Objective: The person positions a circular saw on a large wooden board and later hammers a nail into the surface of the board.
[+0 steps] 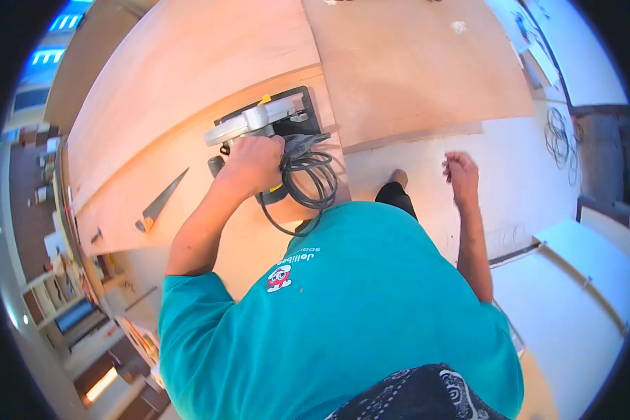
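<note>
A circular saw [248, 126] with a silver guard and a dark base plate rests on a plywood sheet [129, 164]. My left hand [253, 164] is closed around its handle, and the fingers' far side is hidden. A coiled black cord [311, 178] hangs over the saw's right side, close to my hand. To the right, my right hand [462, 175] hangs in the air beside my body, apart from the sheets. Its fingers are loosely bent, a little apart, with nothing visible in them. Left of the circular saw, a handsaw [162, 203] lies on the plywood.
Another brown board [413, 70] lies at the far right of the plywood. A small dark tool [96, 236] is near the sheet's left edge. Coiled cable [560, 140] lies on the floor at right. Shelving [59, 318] stands at lower left, white panels [574, 280] at lower right.
</note>
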`<state>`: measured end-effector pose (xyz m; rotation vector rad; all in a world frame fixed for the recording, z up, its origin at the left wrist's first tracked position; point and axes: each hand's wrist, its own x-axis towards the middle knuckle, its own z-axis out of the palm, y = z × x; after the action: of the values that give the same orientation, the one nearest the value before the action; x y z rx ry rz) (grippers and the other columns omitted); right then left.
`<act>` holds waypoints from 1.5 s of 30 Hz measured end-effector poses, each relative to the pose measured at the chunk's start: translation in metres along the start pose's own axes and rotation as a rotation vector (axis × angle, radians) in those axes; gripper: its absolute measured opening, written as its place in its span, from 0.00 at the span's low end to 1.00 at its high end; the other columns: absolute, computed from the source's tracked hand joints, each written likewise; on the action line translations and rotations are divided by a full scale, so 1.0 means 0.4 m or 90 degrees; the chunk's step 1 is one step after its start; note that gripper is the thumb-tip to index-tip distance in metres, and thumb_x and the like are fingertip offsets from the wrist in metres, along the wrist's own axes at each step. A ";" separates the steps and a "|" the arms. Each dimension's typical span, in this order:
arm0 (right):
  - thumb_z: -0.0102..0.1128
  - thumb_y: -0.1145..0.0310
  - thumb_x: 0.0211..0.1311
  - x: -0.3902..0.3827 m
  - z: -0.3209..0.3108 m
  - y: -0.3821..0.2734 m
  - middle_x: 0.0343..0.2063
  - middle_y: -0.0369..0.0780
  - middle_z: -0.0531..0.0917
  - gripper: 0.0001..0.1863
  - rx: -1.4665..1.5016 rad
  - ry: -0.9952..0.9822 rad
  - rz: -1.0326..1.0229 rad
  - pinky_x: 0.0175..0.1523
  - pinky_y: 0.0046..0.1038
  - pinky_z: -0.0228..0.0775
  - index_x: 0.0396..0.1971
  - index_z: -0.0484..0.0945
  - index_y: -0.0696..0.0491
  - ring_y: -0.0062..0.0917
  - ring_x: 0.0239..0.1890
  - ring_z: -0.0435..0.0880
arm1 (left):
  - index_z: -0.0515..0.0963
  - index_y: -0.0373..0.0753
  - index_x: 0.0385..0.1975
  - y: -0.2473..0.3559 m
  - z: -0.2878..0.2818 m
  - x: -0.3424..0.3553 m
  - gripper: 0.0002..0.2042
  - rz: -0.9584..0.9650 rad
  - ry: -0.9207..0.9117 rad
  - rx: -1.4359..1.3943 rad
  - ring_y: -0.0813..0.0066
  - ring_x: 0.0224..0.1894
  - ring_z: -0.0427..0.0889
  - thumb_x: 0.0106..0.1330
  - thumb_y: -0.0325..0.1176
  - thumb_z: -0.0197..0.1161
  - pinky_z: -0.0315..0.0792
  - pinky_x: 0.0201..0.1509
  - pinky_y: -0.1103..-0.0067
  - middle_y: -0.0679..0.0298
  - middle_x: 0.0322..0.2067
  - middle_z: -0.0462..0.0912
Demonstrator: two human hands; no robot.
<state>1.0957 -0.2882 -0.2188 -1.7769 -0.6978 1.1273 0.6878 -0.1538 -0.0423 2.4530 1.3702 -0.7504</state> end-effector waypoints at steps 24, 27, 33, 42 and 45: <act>0.53 0.71 0.61 0.689 0.182 -0.228 0.40 0.56 0.85 0.16 -0.768 0.041 -0.627 0.50 0.49 0.77 0.45 0.84 0.55 0.54 0.43 0.84 | 0.63 0.24 0.66 0.338 0.499 -0.129 0.37 -0.820 0.748 -0.646 0.46 0.69 0.67 0.65 0.40 0.72 0.60 0.73 0.60 0.42 0.67 0.66; 0.56 0.63 0.65 0.618 0.246 -0.167 0.34 0.46 0.87 0.17 -0.643 -0.252 -0.392 0.41 0.39 0.81 0.48 0.84 0.55 0.36 0.36 0.87 | 0.71 0.31 0.59 0.410 0.645 -0.059 0.28 -1.056 0.873 -1.066 0.54 0.59 0.76 0.69 0.46 0.68 0.67 0.65 0.62 0.50 0.57 0.76; 0.64 0.65 0.68 0.205 0.395 -0.067 0.31 0.36 0.85 0.09 -0.266 -0.914 0.158 0.39 0.28 0.79 0.40 0.82 0.55 0.24 0.34 0.85 | 0.76 0.50 0.40 0.490 0.648 -0.012 0.15 -0.613 0.797 -1.681 0.69 0.37 0.79 0.75 0.55 0.55 0.71 0.43 0.66 0.66 0.34 0.80; 0.45 0.54 0.78 0.172 0.542 0.071 0.45 0.40 0.85 0.20 -0.077 -0.909 0.617 0.51 0.43 0.78 0.55 0.75 0.54 0.32 0.38 0.86 | 0.70 0.43 0.66 0.424 0.693 0.016 0.22 -0.535 0.758 -1.990 0.53 0.61 0.80 0.81 0.46 0.43 0.77 0.61 0.50 0.54 0.62 0.79; 0.34 0.53 0.80 0.234 0.594 0.195 0.47 0.41 0.85 0.23 -0.071 -0.891 0.522 0.49 0.45 0.78 0.59 0.73 0.51 0.32 0.35 0.86 | 0.69 0.41 0.66 0.412 0.678 0.041 0.23 -0.502 0.731 -1.941 0.52 0.61 0.81 0.83 0.49 0.38 0.78 0.61 0.51 0.53 0.61 0.79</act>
<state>0.9205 -0.1558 -0.3709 -1.1011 -0.7656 3.0002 0.7467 -0.3482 -0.2868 -0.5145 1.0002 1.6938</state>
